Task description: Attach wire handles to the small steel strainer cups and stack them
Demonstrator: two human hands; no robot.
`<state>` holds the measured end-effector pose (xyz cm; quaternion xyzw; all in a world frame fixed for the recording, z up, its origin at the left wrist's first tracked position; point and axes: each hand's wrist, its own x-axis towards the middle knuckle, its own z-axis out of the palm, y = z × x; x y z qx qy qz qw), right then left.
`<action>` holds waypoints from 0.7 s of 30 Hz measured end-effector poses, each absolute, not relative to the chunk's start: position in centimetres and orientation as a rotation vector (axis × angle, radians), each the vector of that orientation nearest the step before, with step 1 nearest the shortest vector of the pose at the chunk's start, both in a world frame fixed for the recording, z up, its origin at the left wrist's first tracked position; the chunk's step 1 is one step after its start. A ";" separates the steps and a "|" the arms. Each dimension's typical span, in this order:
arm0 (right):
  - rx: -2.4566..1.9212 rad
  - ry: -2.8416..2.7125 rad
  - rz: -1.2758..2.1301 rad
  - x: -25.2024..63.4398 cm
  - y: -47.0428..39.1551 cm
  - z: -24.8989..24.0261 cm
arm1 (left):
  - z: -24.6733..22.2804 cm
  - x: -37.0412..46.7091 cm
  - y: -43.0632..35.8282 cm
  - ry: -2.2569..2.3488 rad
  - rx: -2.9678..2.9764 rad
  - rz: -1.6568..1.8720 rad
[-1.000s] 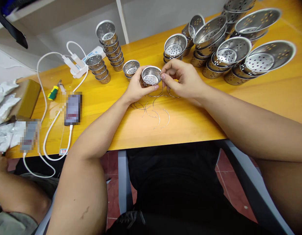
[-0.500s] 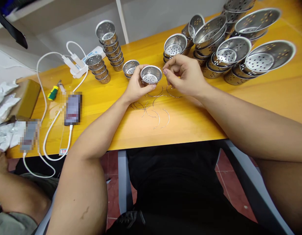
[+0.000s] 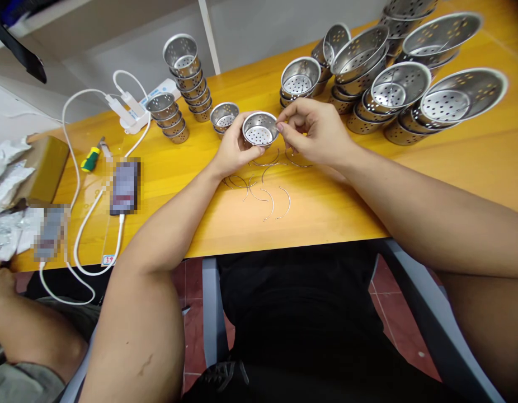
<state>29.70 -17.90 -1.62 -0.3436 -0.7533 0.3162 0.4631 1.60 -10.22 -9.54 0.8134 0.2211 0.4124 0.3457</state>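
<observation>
Above the yellow wooden bench point(image 3: 452, 162), we are cupping a small perforated steel strainer cup point(image 3: 259, 129) in our left hand point(image 3: 232, 150), while our right hand point(image 3: 315, 133) is pinching a thin wire at its rim. Seating it probably needs fine alignment.

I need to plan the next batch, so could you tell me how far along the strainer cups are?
Done: hard to tell; none visibly has a wire fitted. In hand: the left hand holds one cup while the right hand pinches at its rim. Left: loose wire rings on the table, and stacks of cups and bowls.
</observation>
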 end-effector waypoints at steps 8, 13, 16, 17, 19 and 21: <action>-0.857 -1.845 0.793 29.7 -17.9 -1.5 | -9.8 1.5 -10.0 0.590 2.169 1.052; -0.977 -1.843 0.707 29.4 -18.4 -0.7 | -9.3 1.9 -10.8 0.472 2.193 1.056; -1.014 -1.858 0.712 29.3 -18.7 -0.2 | -9.4 2.3 -11.5 0.439 2.223 1.057; -1.022 -1.865 0.712 29.3 -18.7 -0.2 | -9.5 2.5 -11.7 0.440 2.232 1.059; -1.037 -1.873 0.688 29.3 -18.7 -0.1 | -9.7 2.7 -12.0 0.449 2.255 1.063; -1.045 -1.883 0.653 29.3 -18.7 -0.1 | -9.7 2.7 -12.2 0.454 2.288 1.053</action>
